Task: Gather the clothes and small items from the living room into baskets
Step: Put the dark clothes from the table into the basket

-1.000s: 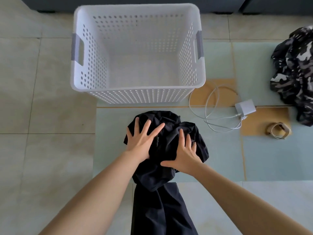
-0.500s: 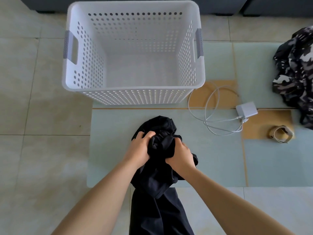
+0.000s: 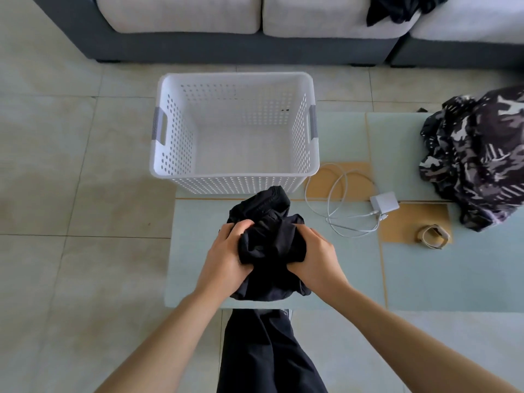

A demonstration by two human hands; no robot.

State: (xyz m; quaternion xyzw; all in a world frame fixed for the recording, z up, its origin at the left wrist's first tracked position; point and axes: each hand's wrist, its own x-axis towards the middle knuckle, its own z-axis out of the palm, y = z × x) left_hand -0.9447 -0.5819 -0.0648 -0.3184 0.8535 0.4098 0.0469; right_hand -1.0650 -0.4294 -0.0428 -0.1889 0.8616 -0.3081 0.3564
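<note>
A bunched black garment (image 3: 269, 242) is held above the pale green mat. My left hand (image 3: 226, 255) grips its left side and my right hand (image 3: 313, 256) grips its right side, fingers curled into the cloth. Just beyond it stands a white perforated laundry basket (image 3: 167, 174) with grey handles, nothing inside it. A camouflage-patterned garment (image 3: 479, 157) lies crumpled on the mat at the right. A white charger (image 3: 384, 202) with its coiled cable (image 3: 337, 199) and a beige watch band (image 3: 432, 236) lie on the mat between.
A grey sofa (image 3: 226, 49) with light cushions runs along the back, with a dark garment (image 3: 397, 8) on a seat. The green and tan mat (image 3: 425, 273) covers the floor to the right; beige tiles (image 3: 71, 222) lie to the left. My dark trouser legs (image 3: 266, 355) show below.
My hands went from lying flat on the black garment to gripping it and lifting it in a bunch. The view has pulled back, so the sofa now shows.
</note>
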